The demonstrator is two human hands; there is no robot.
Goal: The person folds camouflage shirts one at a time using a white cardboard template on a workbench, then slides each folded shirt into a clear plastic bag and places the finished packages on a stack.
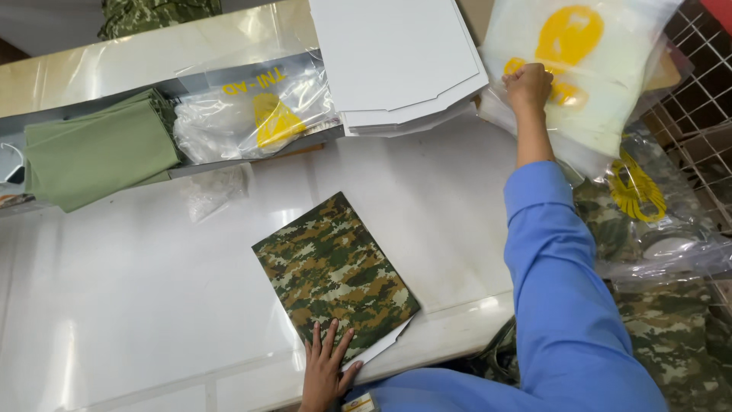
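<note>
A folded camouflage garment lies on the white table, wrapped around a white card whose corner shows at its near edge. My left hand rests flat on the garment's near corner, fingers spread. Far to the right, my right hand is closed on the edge of a clear plastic bag with a yellow print, which lies on a pile of similar bags. My right arm is in a blue sleeve.
A stack of white cards sits at the back centre. Folded olive cloth and crumpled clear bags lie on a metal shelf at back left. Bagged camouflage garments and a wire rack stand at right.
</note>
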